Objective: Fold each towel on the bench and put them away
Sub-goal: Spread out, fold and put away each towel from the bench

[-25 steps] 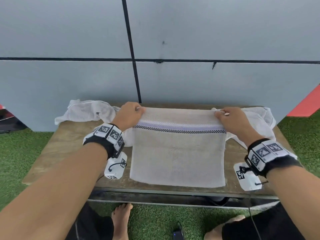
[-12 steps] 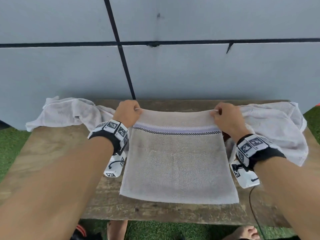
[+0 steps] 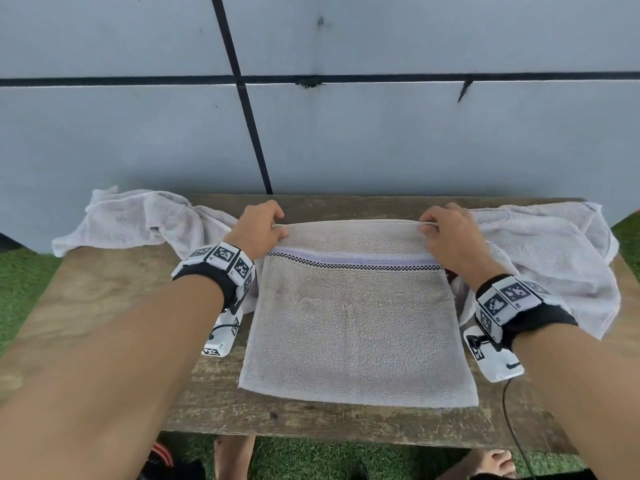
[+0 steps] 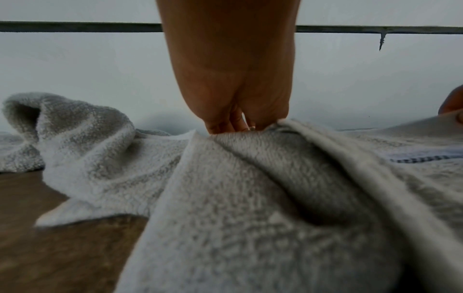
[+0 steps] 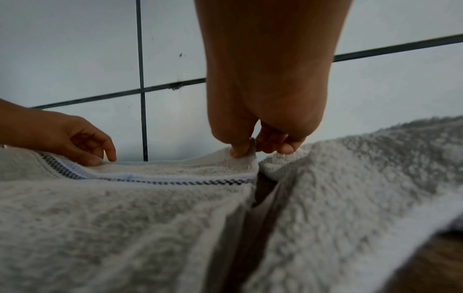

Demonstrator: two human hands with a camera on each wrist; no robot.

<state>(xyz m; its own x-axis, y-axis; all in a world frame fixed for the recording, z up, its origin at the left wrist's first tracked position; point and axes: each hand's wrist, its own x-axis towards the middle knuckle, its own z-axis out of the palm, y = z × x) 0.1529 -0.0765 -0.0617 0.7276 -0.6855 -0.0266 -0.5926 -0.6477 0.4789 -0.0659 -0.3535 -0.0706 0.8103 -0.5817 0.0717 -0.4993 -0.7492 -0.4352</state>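
A pale grey towel with a checked stripe (image 3: 353, 320) lies spread on the wooden bench (image 3: 104, 292), its near edge close to the bench's front. My left hand (image 3: 265, 225) pinches its far left corner and my right hand (image 3: 445, 226) pinches its far right corner, with the far edge taut between them. The right wrist view shows the thumb and fingers (image 5: 240, 148) nipping the hem of the striped towel (image 5: 125, 208). In the left wrist view my left hand (image 4: 235, 126) pinches the towel's corner (image 4: 250, 198).
A crumpled white towel (image 3: 138, 220) lies at the bench's back left, partly hanging off. Another loose white towel (image 3: 554, 258) is heaped at the right end. A grey tiled wall (image 3: 381, 140) stands right behind the bench. Green turf and bare feet (image 3: 235, 455) are below.
The towel has slid away from the bench's front edge towards the wall, so its near edge now lies on the wood. Both hands keep their pinch on the far corners.
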